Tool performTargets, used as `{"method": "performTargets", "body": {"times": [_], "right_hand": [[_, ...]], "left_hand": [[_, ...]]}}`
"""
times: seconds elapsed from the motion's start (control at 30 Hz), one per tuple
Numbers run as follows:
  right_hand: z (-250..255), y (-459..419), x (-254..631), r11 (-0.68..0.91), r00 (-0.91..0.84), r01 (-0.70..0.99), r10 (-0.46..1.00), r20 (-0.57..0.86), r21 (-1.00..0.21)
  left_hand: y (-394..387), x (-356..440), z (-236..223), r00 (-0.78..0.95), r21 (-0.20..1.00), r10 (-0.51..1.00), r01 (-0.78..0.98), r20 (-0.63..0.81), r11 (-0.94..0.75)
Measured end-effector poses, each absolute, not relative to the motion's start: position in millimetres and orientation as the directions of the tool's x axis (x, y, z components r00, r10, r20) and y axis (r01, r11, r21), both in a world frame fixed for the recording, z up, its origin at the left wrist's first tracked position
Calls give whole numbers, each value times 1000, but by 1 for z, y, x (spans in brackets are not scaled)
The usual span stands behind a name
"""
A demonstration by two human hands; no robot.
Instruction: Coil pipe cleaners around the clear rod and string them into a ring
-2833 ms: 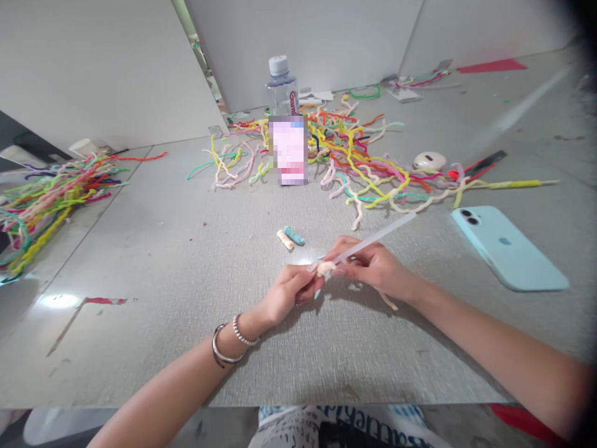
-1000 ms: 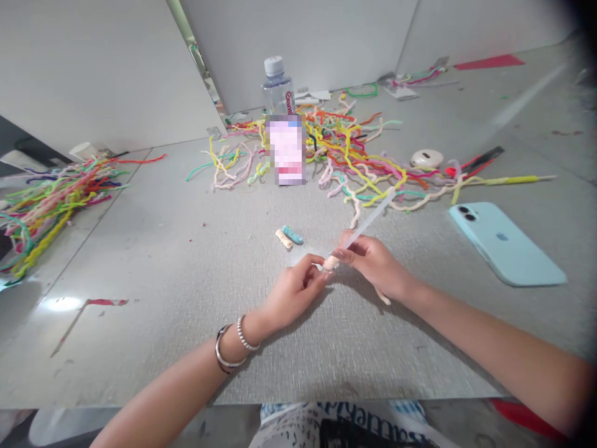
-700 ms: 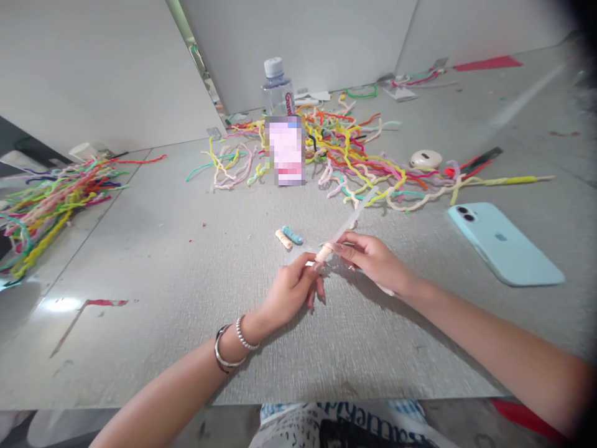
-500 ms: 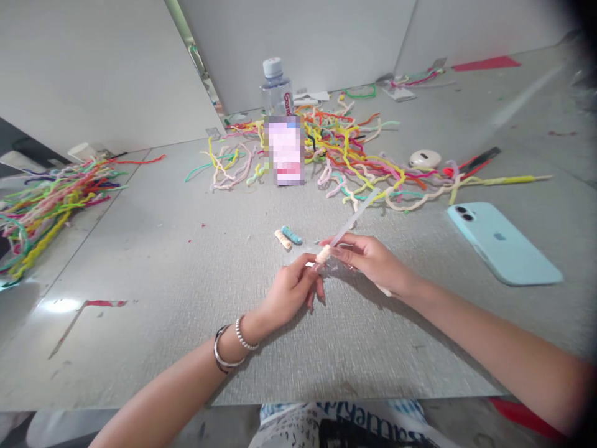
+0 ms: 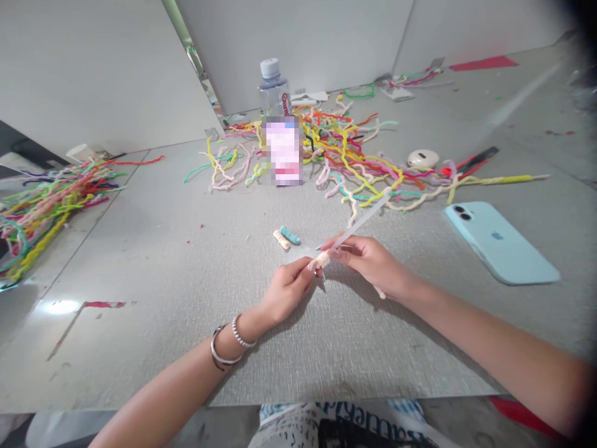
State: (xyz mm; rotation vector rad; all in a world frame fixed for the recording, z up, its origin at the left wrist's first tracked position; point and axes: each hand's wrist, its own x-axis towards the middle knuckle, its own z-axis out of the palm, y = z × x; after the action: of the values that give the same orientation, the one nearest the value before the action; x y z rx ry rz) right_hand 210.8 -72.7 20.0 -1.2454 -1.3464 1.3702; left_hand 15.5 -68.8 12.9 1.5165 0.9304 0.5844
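A cream fuzzy pipe cleaner (image 5: 322,259) is wound in a short coil around a translucent flat strip (image 5: 361,223), which slants up to the right between my hands. My left hand (image 5: 290,287) is closed, its fingertips pinching the lower left end by the coil. My right hand (image 5: 368,258) is closed at the coil's upper right side, with thumb and fingers against the cream strand. The strand's loose end pokes out below that palm. Just beyond my hands, a small cream coil (image 5: 281,239) and a small blue coil (image 5: 290,235) lie side by side on the table.
Tangled coloured pipe cleaners (image 5: 354,152) spread across the back, around a propped phone (image 5: 282,152) and a bottle (image 5: 275,90). Another bundle (image 5: 51,205) lies left. To the right are a light blue phone (image 5: 504,242), a white earbud case (image 5: 423,158) and scissors (image 5: 473,163).
The strip has tilted lower, its far end swinging to the right. My left fingers have curled in closer beneath the coil. Both hands stay in nearly the same place.
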Motion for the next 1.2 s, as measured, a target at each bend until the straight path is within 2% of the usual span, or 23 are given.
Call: {"method": "performTargets", "body": {"times": [0.2, 0.37, 0.63, 0.87, 1.07, 1.2], "right_hand": [[13, -69, 213, -51, -124, 161, 990, -71, -986], [12, -68, 213, -47, -121, 201, 990, -73, -978], [14, -68, 216, -50, -169, 157, 983, -77, -986], [17, -68, 215, -53, -227, 44, 972, -62, -998], [16, -70, 215, -57, -262, 56, 963, -70, -997], [12, -69, 215, -60, -202, 72, 977, -74, -996]], "left_hand": [[-70, 17, 16, 593, 946, 793, 316, -136, -73], [-73, 19, 11, 511, 963, 851, 269, -121, -24], [-73, 16, 1, 516, 987, 847, 153, -127, 54], [-70, 16, 2, 539, 991, 834, 112, -118, 68], [-72, 16, 9, 502, 974, 854, 225, -135, 22], [-73, 16, 12, 526, 954, 843, 293, -113, -55]]}}
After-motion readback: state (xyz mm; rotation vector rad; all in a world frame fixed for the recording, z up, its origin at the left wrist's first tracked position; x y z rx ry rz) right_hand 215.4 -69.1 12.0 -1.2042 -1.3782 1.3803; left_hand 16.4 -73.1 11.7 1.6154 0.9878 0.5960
